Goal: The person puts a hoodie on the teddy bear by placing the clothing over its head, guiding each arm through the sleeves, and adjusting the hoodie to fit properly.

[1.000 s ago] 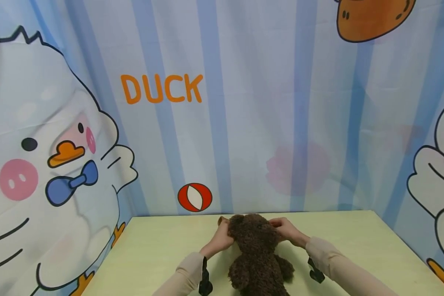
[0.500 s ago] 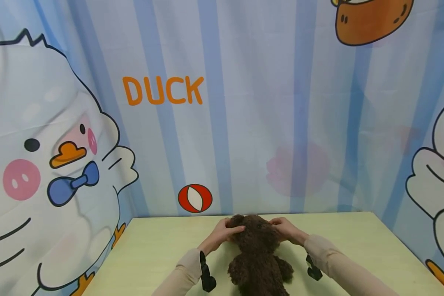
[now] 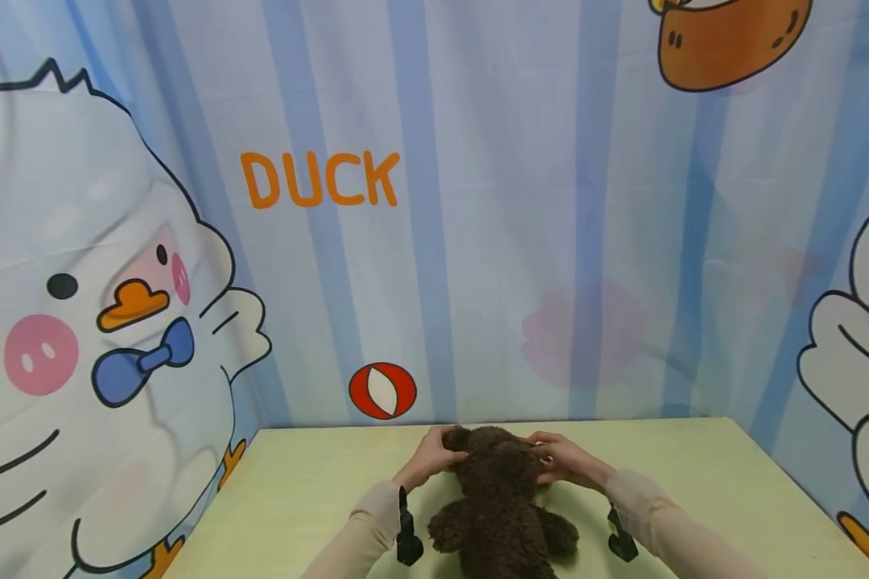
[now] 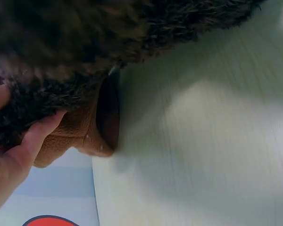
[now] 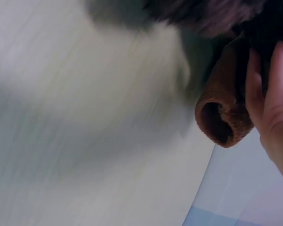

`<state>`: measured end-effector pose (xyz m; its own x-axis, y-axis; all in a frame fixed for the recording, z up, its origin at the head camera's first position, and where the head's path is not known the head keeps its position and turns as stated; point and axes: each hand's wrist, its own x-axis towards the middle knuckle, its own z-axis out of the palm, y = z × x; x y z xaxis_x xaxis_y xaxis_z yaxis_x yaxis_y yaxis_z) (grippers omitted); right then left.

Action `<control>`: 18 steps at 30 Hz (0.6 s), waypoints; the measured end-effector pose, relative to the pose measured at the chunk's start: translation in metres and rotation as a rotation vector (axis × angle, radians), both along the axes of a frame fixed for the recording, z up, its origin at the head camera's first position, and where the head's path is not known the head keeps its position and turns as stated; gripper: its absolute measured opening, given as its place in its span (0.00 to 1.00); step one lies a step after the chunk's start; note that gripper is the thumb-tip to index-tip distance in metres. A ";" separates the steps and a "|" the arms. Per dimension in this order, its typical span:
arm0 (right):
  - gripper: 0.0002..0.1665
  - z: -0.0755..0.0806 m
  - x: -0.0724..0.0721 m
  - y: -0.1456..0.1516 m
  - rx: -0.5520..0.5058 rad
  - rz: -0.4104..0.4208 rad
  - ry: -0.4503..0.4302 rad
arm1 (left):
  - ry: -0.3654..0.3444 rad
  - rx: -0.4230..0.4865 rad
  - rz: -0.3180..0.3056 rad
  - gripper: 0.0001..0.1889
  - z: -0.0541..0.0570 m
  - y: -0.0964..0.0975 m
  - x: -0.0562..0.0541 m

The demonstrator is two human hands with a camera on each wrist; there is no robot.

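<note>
- The brown plush bear (image 3: 498, 498) lies on the pale worktop (image 3: 695, 482), head toward the duck curtain (image 3: 319, 265) at the back, legs toward you.
- Your left hand (image 3: 429, 457) curls around the left side of the bear's head; in the left wrist view the fingers (image 4: 35, 136) press into the fur beside the tan ear (image 4: 87, 129) — grasping, not just resting.
- Your right hand (image 3: 561, 460) cups the right side of the head; the right wrist view shows its fingers (image 5: 266, 92) laid along the fur next to the other tan ear (image 5: 224, 110). It holds the bear too, more lightly from what shows.
- Judging by that, you are setting or straightening the head with the 2 hands. Keep the pressure even on both sides so the head does not twist off line with the body.
- Grip the stuffed bulk of the head rather than the ears — they are thin, folded flaps and would likely bend or tug at the seam.
- The fur is soft and gives way, so squeeze gently; a hard pinch probably dents the shape.
- Let the body stay flat on the worktop while you work, well inside its edges.
</note>
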<state>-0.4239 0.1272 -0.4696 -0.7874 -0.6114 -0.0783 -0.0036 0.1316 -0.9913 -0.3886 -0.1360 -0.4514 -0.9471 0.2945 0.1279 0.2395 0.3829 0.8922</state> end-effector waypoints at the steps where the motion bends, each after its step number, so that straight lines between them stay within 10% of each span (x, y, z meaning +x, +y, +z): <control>1: 0.06 -0.001 0.000 0.000 -0.001 0.016 0.009 | 0.023 -0.042 0.003 0.26 -0.001 0.000 -0.001; 9: 0.07 -0.007 0.001 -0.003 0.050 0.086 0.164 | 0.268 -0.326 0.029 0.09 -0.008 0.001 0.001; 18: 0.08 -0.007 0.017 -0.016 0.209 -0.199 0.548 | 0.422 -0.344 0.035 0.14 -0.009 0.008 0.004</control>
